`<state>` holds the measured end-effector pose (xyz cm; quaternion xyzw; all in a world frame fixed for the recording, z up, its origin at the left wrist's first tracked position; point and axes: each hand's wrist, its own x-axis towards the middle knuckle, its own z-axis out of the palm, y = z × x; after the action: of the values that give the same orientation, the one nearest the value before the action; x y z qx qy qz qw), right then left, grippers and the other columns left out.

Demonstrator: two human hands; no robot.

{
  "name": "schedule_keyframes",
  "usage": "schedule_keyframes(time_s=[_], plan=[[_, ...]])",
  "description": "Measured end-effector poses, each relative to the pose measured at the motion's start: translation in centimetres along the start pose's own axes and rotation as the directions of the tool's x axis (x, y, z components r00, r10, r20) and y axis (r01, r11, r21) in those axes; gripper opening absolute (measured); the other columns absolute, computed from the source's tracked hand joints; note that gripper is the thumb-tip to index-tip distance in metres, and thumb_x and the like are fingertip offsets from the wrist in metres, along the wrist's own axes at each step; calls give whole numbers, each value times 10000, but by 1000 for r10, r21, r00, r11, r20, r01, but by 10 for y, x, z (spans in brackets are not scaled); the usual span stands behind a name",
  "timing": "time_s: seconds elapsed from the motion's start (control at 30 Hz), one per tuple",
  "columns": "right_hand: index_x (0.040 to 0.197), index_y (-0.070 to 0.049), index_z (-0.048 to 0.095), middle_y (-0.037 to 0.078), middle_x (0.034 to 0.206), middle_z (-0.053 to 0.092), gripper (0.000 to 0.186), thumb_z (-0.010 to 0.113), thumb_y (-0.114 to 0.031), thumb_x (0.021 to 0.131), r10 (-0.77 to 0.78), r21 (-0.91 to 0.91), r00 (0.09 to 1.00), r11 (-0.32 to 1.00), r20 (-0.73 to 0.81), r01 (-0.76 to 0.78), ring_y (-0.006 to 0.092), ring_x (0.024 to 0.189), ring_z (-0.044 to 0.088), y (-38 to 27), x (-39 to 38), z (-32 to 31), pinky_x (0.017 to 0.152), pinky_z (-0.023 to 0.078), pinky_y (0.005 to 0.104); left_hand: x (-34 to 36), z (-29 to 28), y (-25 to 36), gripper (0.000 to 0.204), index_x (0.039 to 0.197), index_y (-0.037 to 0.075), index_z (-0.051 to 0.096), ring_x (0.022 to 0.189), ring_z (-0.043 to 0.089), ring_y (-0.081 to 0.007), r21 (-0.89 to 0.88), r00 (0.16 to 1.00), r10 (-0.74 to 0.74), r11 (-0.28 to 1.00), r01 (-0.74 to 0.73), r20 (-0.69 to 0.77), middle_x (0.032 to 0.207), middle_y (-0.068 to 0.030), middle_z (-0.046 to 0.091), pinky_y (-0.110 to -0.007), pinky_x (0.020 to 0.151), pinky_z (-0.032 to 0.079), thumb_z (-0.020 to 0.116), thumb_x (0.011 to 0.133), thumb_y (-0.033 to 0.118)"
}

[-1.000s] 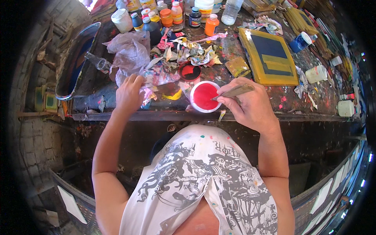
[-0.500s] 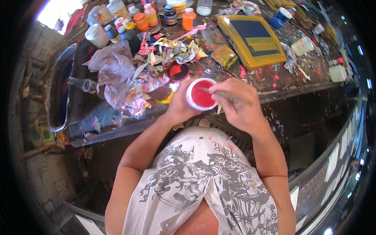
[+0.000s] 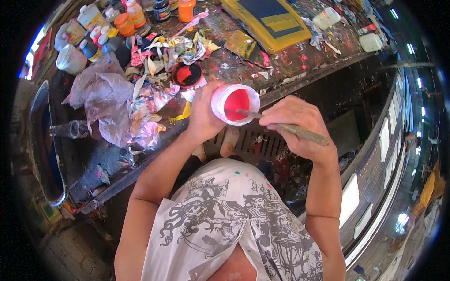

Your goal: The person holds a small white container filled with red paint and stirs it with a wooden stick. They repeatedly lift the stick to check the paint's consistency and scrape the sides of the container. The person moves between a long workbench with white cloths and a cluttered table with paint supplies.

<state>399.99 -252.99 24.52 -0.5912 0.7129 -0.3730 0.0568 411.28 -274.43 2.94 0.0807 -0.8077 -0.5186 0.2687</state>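
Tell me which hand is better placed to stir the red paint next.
Right, I'd judge: the right hand grips the spatula-like tool, its tip reaching into the white tub of red paint. The left hand is occupied, holding that tub from its left side.

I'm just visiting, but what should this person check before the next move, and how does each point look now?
1. Jar held: ok, the left hand grips its side.
2. Jar level: not ok, it looks tilted toward the right hand.
3. Tool held: ok, in the right hand.
4. Tool tip inside the jar's mouth: ok.
5. Red paint depth: cannot tell from this angle.
6. Bottle standing: not ok, the clear one at far left lies on its side.
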Motion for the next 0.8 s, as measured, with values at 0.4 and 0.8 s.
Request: schedule_keyframes(time_s=[0.4,0.8], plan=[[1192,-109,866,85,1095,827,271,874,-94,921,-110,-168,992,979,57,118,337,978,777,0,-26,8,873,642,485,-1,-7,25,801,1493,67,662,1333,758,-473,162,967,226,965,-205,-120,1434,-217,788,-560,1150,588,1059,799,128],[1174,-113,821,108,1049,790,251,874,16,965,-119,-63,990,991,-81,114,361,977,779,35,3,22,865,646,488,-15,8,-1,1008,1549,58,626,1382,762,-366,-275,986,-163,950,150,-26,1448,-161,767,-467,1207,610,1180,726,237]])
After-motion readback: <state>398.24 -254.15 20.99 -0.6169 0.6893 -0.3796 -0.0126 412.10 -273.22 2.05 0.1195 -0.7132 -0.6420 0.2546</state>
